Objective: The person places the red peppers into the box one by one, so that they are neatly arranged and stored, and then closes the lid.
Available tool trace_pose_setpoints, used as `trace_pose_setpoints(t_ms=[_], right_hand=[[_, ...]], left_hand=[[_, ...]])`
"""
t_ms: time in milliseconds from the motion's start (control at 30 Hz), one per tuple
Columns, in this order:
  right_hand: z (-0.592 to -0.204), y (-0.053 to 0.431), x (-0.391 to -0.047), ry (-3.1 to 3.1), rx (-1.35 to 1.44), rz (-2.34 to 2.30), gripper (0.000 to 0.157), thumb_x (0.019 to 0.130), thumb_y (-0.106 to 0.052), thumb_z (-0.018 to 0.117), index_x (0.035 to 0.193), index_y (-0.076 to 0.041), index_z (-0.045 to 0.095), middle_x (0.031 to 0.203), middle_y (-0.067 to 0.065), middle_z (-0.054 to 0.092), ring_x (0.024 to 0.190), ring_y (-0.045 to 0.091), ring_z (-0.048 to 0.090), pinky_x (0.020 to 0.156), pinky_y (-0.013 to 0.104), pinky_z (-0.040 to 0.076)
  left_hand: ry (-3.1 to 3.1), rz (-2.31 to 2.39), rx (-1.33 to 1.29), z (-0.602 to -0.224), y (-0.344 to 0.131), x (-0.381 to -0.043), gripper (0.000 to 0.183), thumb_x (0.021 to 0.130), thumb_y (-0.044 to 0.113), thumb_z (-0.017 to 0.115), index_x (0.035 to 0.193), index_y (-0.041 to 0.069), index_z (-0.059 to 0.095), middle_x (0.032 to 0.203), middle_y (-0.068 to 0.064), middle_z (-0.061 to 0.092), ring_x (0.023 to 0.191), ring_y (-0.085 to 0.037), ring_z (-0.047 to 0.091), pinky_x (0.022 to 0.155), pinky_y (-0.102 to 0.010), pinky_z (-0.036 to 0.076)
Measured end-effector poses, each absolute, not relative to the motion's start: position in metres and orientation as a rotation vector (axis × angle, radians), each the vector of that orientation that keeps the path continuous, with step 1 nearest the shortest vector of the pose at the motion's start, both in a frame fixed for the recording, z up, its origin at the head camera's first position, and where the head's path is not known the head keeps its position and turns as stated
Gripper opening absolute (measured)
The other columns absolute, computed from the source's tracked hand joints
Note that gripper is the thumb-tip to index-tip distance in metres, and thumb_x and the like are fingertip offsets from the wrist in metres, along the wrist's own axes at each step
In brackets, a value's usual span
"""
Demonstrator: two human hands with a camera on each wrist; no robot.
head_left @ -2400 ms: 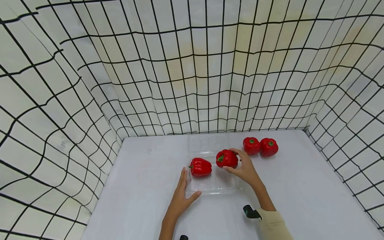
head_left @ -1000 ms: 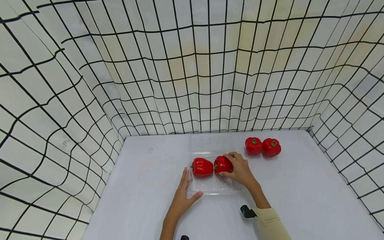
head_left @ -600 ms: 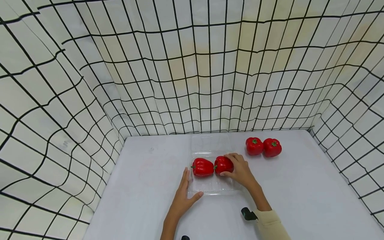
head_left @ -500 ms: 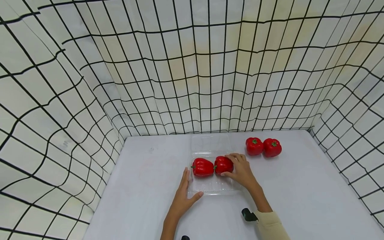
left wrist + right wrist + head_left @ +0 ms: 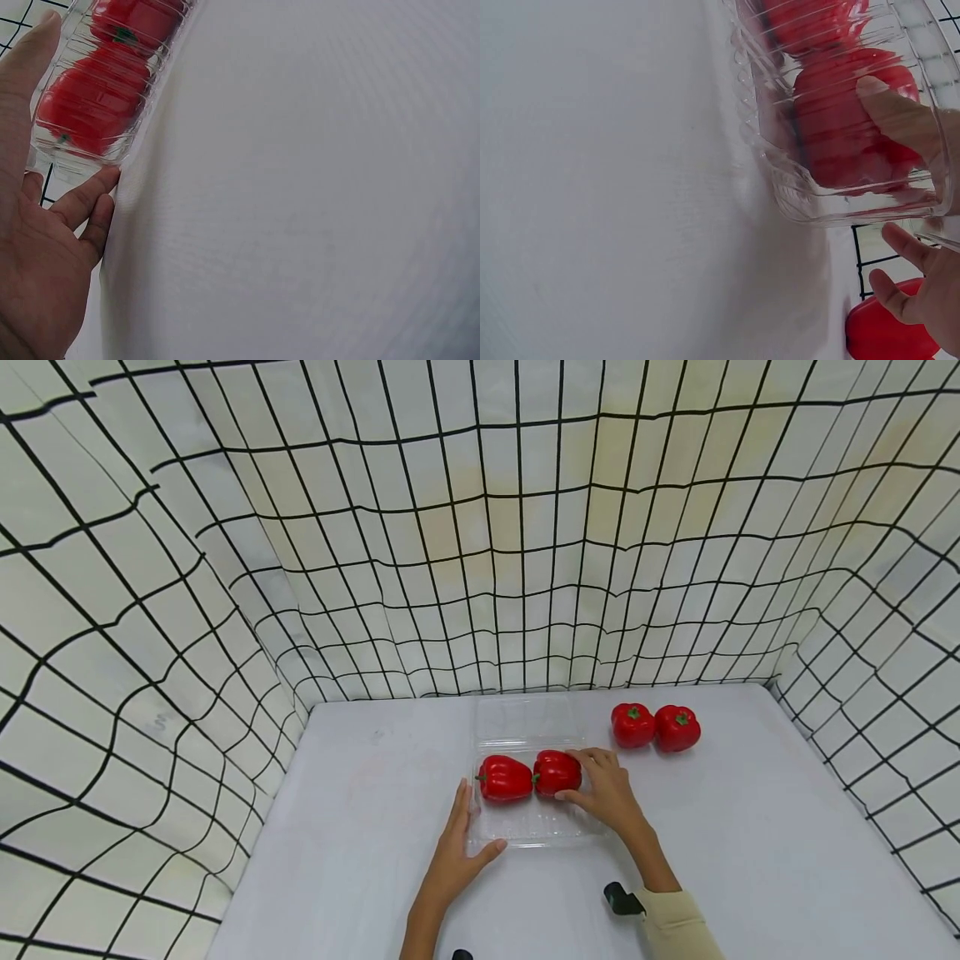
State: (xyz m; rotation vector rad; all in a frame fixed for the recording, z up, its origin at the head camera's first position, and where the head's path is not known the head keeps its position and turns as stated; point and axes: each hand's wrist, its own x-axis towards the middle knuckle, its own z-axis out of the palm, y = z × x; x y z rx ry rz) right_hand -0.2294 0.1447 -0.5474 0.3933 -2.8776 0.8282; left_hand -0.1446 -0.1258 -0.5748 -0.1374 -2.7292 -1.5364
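Note:
Two red bell peppers lie side by side in a clear plastic clamshell box (image 5: 525, 827), its lid (image 5: 521, 718) folded back behind it. My right hand (image 5: 607, 793) reaches into the box and holds the right bell pepper (image 5: 557, 772) loosely, thumb at its near side and fingers at its far side. In the right wrist view the thumb (image 5: 892, 112) shows through the clear wall, against that pepper. The left bell pepper (image 5: 505, 778) is untouched, stem pointing left. My left hand (image 5: 452, 852) rests with extended fingers along the box's left side, thumb near its front edge.
Two more red peppers, a nearer-left one (image 5: 632, 726) and a farther-right one (image 5: 677, 728), stand stem up on the white table (image 5: 360, 827), right of the lid. Black netting (image 5: 517, 568) over white walls encloses the back and sides.
The right hand has lowered its bell pepper into the box, beside the left one. Since then its fingers have slid slightly right along the pepper. The left hand has stayed in place.

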Motion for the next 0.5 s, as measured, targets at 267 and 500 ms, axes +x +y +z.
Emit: trace_pose_setpoints(t_ms=[267,500], right_hand=[[-0.5482,0.1430,-0.2292,-2.862,0.388,0.896,0.075,0.075,-0.036,0.084,0.140,-0.014,0.053,0.133,0.014,0.056,0.123,0.033,0.052,0.096,0.057,0.052],[-0.5489,0.1427,-0.2277,-2.858,0.391,0.929,0.075,0.076,-0.034,0.084,0.140,-0.014,0.052,0.133,0.014,0.056,0.124,0.033,0.051,0.097,0.053,0.053]], left_hand=[[-2.718,-1.555,-0.128,-0.5712,-0.1251,-0.1434,0.100,0.081,0.047,0.074,0.158,0.027,0.013,0.165,0.006,0.009,0.149,-0.027,0.024,0.112,-0.052,0.035],[-2.727,-1.550,-0.123,-0.5717,-0.1251,-0.1430,0.100,0.081,0.048,0.074,0.158,0.028,0.013,0.165,0.007,0.009,0.149,-0.026,0.024,0.112,-0.051,0.034]])
